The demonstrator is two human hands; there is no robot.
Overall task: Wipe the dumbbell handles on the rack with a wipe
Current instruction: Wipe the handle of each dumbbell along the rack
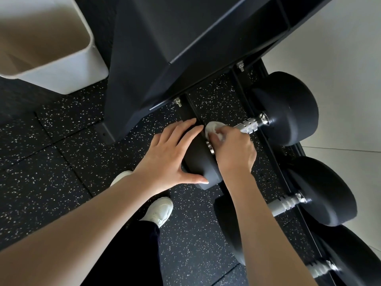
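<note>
A black dumbbell lies across the low rack rails, its knurled chrome handle [248,127] running between two round heads. My right hand [234,149] grips a crumpled white wipe [213,129] around the near end of that handle. My left hand [167,156] rests on the dumbbell's near head [203,164], fingers straight on top and thumb against its side. The far head [288,108] sits against the back rail. A second dumbbell's handle [285,204] shows lower right, and a third handle [321,269] near the bottom edge.
A black rack upright and panel [165,48] rise in the upper middle. A white bin [51,44] stands at the upper left on the speckled black rubber floor [61,172]. My white shoes [159,211] are below the hands. Pale floor tiles [350,58] lie to the right.
</note>
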